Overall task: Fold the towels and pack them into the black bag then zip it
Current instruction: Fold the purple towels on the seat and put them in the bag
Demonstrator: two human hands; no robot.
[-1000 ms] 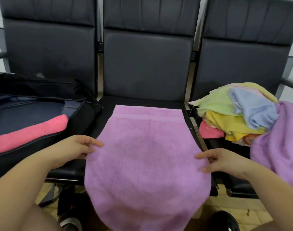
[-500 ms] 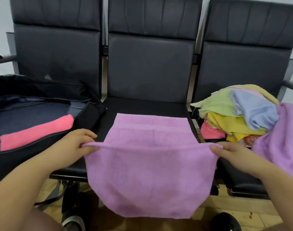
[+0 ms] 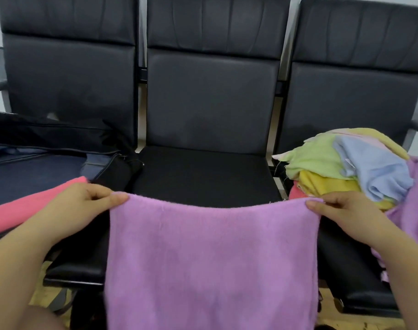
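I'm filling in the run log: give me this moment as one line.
step: folding | left hand and right hand: pinch purple towel top corners | black bag: open, pink towel inside

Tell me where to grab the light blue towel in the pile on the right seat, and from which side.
Pinch the light blue towel at its loose lower flap, coming from above and the front. It drapes on top of the towel pile, so that hanging edge looks free.

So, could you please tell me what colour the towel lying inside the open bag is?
Pink, seen in the head view, the only one.
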